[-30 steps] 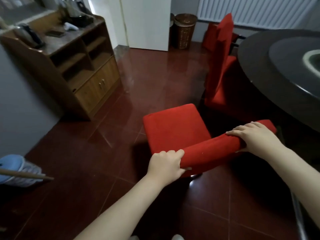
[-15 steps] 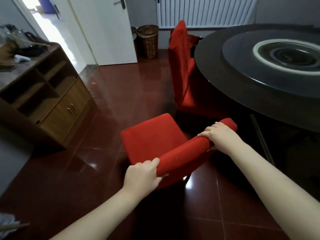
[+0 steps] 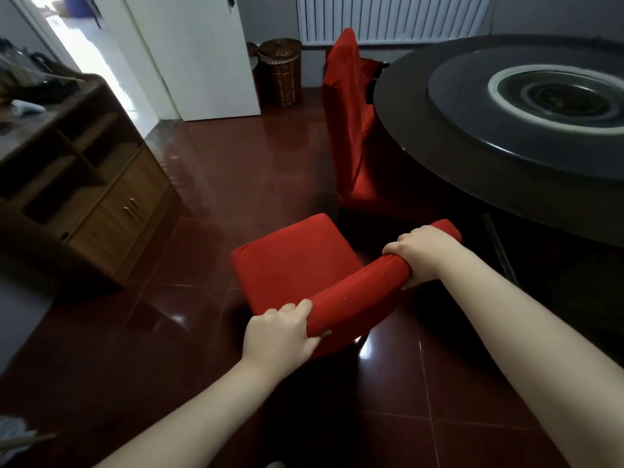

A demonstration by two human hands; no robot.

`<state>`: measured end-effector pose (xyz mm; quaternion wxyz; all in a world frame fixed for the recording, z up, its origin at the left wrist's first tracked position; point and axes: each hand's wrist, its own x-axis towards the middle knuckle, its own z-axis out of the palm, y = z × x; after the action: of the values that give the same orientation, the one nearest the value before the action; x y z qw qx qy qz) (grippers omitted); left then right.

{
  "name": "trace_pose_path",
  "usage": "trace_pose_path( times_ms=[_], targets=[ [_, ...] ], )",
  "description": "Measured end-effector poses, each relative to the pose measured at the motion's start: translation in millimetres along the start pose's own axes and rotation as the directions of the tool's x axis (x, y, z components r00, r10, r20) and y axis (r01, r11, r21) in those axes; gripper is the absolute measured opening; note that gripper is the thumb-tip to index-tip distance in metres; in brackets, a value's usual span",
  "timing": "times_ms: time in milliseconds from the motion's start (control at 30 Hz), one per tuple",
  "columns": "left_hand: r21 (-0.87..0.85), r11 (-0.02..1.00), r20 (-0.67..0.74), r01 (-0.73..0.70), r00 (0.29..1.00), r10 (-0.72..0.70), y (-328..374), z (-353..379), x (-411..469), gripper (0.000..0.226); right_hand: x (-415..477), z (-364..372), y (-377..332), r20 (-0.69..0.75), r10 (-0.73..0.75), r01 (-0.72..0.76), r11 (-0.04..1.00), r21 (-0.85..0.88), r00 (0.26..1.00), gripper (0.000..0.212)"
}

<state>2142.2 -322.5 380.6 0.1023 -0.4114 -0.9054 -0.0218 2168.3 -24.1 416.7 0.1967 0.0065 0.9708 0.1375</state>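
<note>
Head view: left grip (image 3: pixel 280 336) and right grip (image 3: pixel 425 255) clamp the red chair (image 3: pixel 290 261); pushing it under the desk (image 3: pixel 415 130) seemingly remains.

The room is dim, lit mostly by daylight from the open doorway (image 3: pixel 77 62) at upper left, which is blown out to white. The glossy red floor (image 3: pixel 270 163) throws back pale streaks and small glints beside the chair (image 3: pixel 290 265). The round desk (image 3: pixel 405 113) is smeared with motion blur. The corners darken, and straight lines bow near the edges.
</note>
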Motion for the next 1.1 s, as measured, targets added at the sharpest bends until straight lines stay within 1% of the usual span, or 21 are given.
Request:
trace_pose_path(
  times_ms=[33,100,267,533,800,1033,1100],
  targets=[
    [-0.004,1.0,0.009,0.002,1.0,-0.002,0.4,-0.3,-0.3,0.052,-2.3,5.0,-1.1,-0.04,0.007,-0.008,1.0,-0.013,0.999,0.069],
    [-0.013,1.0,0.014,0.014,1.0,-0.014,0.3,0.6,-1.4,0.052,-4.9,12.4,-3.9,-0.076,0.018,-0.019,1.0,-0.011,0.997,0.067],
    [-0.023,0.999,0.023,0.036,0.999,-0.035,3.7,1.3,-5.5,0.051,-12.4,18.4,-8.4,-0.088,0.06,-0.06,0.998,0.0,0.994,0.066],
    [-0.041,0.999,0.038,-0.007,0.999,0.008,17.2,-1.7,-27.5,0.05,-43.2,34.1,-18.6,-0.107,0.099,-0.096,0.995,0.034,0.989,0.067],
    [-0.042,0.996,0.052,-0.073,0.996,0.075,25.5,-6.9,-58.1,0.051,-86.8,55.0,-43.2,-0.099,0.182,-0.17,0.978,0.116,0.978,0.065],
    [-0.071,0.985,0.083,-0.157,0.983,0.163,26.0,-10.0,-90.9,0.058,-131.3,66.4,-79.9,-0.059,0.297,-0.285,0.944,0.164,0.953,0.064],
    [-0.083,0.979,0.093,-0.185,0.977,0.192,21.0,-10.9,-99.1,0.061,-142.7,67.3,-94.0,-0.027,0.339,-0.329,0.927,0.181,0.94,0.065]
  ],
)
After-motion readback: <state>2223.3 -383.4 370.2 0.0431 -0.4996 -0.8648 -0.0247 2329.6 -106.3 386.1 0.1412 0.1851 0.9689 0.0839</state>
